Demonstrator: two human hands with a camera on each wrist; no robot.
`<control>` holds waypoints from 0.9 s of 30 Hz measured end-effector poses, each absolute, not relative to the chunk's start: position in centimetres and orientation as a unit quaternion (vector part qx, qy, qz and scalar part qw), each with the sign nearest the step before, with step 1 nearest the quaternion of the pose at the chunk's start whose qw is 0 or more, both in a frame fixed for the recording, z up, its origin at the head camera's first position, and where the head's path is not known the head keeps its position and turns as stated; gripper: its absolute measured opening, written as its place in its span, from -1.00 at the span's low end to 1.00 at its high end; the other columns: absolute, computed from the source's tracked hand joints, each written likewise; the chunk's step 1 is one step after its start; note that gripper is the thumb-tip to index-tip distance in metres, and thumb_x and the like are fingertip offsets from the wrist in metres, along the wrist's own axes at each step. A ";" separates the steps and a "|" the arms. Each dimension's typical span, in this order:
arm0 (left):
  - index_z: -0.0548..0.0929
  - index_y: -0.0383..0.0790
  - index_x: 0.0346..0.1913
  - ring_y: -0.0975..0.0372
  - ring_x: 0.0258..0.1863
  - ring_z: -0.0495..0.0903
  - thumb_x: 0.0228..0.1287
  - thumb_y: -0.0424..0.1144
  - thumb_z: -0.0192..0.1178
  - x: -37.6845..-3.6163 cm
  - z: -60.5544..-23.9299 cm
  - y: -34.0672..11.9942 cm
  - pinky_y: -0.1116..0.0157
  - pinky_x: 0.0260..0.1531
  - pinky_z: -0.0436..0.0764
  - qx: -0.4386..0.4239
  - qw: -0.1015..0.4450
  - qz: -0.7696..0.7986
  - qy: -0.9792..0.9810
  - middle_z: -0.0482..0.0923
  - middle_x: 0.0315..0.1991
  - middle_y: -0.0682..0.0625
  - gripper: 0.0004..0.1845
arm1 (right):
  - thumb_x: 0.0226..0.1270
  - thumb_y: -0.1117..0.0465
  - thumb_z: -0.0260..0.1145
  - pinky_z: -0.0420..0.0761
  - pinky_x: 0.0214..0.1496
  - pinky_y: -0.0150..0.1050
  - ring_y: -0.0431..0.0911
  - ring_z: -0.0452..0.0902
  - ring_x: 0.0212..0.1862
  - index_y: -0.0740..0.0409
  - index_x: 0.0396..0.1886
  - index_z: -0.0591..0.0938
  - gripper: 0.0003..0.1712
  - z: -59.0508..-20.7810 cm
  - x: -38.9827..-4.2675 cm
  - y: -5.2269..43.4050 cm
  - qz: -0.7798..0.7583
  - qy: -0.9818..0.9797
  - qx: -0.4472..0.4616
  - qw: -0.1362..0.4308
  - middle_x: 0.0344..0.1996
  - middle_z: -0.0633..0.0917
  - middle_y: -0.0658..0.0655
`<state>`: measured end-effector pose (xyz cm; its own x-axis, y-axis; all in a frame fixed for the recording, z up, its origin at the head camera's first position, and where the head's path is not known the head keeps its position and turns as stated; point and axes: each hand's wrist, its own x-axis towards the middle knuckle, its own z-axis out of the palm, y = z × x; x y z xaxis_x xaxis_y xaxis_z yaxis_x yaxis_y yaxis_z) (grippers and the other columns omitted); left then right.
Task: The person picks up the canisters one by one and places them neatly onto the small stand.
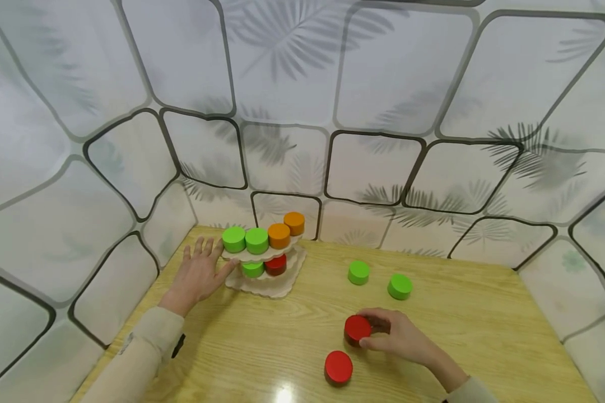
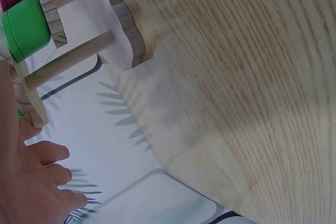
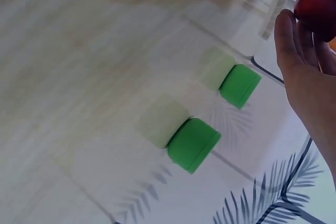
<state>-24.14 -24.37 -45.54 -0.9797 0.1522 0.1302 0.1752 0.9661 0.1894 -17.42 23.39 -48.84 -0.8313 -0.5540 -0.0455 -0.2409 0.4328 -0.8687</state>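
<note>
One red disc (image 1: 357, 328) sat in the grip of the right hand (image 1: 400, 338), fingers curled round it near the front of the table (image 1: 484, 313). It was tipped on edge, its flat face turned toward the left and its short axis lying roughly along the tabletop; whether its rim touched the wood could not be told. In the right wrist view only a dark red edge of it (image 3: 317, 3) showed beyond the fingers (image 3: 287, 35).

Just in front of it a second red disc (image 1: 338, 366) lay flat, face up, apart from the hand. Farther back two green discs (image 1: 358, 272) (image 1: 399, 286) lay flat on the table, near each other but not touching.

At the back left stood a wooden rack (image 1: 269, 282) with scalloped tiers. Its top shelf carried two green and two orange discs in a row; a green and a red one sat on the level beneath. The left hand (image 1: 199, 274) lay open beside the rack, fingers straight and spread, its thumb against the edge of the top shelf. Panels printed with leaves walled the table in.
</note>
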 end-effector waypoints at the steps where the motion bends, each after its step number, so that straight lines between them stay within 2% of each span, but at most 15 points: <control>1: 0.19 -0.38 0.64 -0.40 0.62 0.02 0.63 0.36 -0.17 -24.1 -45.5 -24.4 -0.45 0.52 0.03 -0.083 0.058 -0.100 -0.990 0.14 0.60 -0.50 -0.07 | 0.38 0.07 0.52 0.71 0.19 -0.31 -0.26 0.72 0.11 0.29 0.34 0.60 -0.36 -48.7 -17.8 23.1 -0.473 0.833 -0.238 0.159 0.18 0.74 0.22; 8: 0.16 -0.37 0.65 -0.39 0.64 -0.05 0.62 0.37 -0.18 -24.2 -45.5 -24.4 -0.45 0.54 -0.04 -0.078 0.045 -0.118 -0.989 0.07 0.62 -0.49 -0.06 | 0.36 0.01 0.54 0.68 0.08 -0.38 -0.09 0.73 0.13 0.23 0.39 0.59 -0.30 -47.6 -20.1 20.6 -0.465 0.849 -0.203 0.146 0.15 0.77 0.15; 13: 0.16 -0.37 0.65 -0.39 0.64 -0.05 0.62 0.39 -0.20 -24.2 -45.6 -24.5 -0.44 0.55 -0.04 -0.076 0.042 -0.115 -0.990 0.08 0.62 -0.49 -0.05 | 0.36 0.01 0.53 0.69 0.03 -0.35 0.01 0.73 0.15 0.22 0.41 0.58 -0.28 -47.2 -21.8 18.9 -0.464 0.854 -0.191 0.139 0.12 0.78 0.15; 20: 0.18 -0.37 0.65 -0.39 0.64 -0.04 0.61 0.39 -0.20 -24.2 -45.5 -24.5 -0.44 0.54 -0.01 -0.076 0.045 -0.112 -0.990 0.10 0.61 -0.50 -0.05 | 0.33 -0.01 0.56 0.71 0.03 -0.27 -0.04 0.74 0.12 0.11 0.40 0.60 -0.29 -46.9 -23.6 17.0 -0.471 0.856 -0.173 0.124 0.09 0.79 0.10; 27: 0.18 -0.36 0.65 -0.39 0.64 -0.02 0.62 0.39 -0.20 -24.1 -45.5 -24.4 -0.45 0.53 0.01 -0.077 0.047 -0.111 -0.990 0.11 0.61 -0.50 -0.06 | 0.36 0.05 0.54 0.74 0.04 -0.24 -0.01 0.75 0.12 0.18 0.41 0.59 -0.31 -47.0 -24.8 15.5 -0.488 0.848 -0.171 0.117 0.12 0.78 0.18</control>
